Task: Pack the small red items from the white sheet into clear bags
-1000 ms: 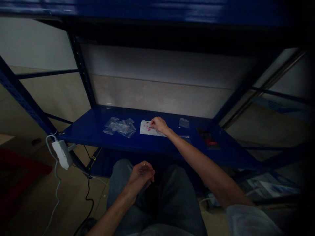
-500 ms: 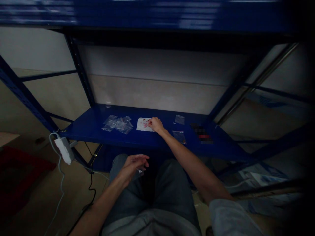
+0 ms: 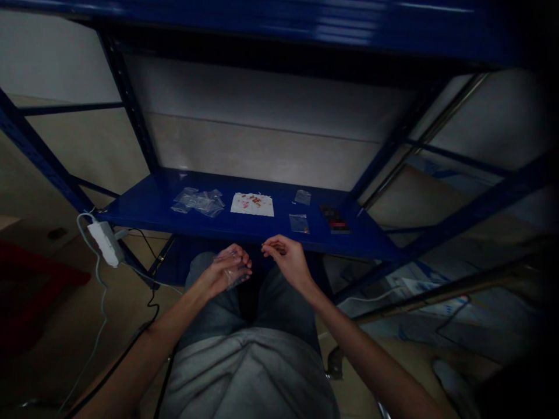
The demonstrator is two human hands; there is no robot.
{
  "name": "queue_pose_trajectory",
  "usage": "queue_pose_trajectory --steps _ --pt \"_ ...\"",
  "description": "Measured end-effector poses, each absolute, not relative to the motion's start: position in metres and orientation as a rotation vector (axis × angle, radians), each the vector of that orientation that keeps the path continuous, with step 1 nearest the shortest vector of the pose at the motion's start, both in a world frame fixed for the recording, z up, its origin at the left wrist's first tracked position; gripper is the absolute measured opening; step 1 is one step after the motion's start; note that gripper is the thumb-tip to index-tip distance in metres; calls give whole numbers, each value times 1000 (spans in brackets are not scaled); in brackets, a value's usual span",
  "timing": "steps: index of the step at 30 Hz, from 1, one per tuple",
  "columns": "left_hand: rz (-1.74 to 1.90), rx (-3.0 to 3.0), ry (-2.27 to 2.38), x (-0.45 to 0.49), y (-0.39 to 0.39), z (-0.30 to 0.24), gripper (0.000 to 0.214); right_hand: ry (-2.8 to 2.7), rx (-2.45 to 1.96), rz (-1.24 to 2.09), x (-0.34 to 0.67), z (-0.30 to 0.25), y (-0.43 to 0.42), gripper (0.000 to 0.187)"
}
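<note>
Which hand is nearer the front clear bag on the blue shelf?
Right: the right hand is just in front of the bag, not touching. The left hand is farther left, holding a clear bag.

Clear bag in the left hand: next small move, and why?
Probably bring the right hand pinched fingertips to the clear plastic bag in the left hand: they are already close beside it, though anything they pinch is too small to make out.
</note>
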State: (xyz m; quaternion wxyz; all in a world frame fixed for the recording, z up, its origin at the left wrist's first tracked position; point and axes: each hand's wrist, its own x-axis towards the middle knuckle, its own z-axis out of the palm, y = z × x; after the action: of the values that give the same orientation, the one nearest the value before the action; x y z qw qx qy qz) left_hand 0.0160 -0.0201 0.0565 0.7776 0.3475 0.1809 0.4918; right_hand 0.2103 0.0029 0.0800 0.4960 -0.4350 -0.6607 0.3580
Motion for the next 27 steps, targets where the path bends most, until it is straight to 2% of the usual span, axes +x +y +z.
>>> queue_pose_trajectory --steps 5,10,18,27 --pt "817 1040 553 24 -24 41 20 -1299 -1137 761 206 51 -52 14" --pt "654 1144 664 31 -24 28 24 -1485 -1155 727 211 46 -48 9" --pt "640 1142 685 39 -27 20 26 -1751 -1037 659 209 44 -49 5" --pt "688 1087 699 34 -26 19 23 -2088 -930 614 212 49 -48 11"
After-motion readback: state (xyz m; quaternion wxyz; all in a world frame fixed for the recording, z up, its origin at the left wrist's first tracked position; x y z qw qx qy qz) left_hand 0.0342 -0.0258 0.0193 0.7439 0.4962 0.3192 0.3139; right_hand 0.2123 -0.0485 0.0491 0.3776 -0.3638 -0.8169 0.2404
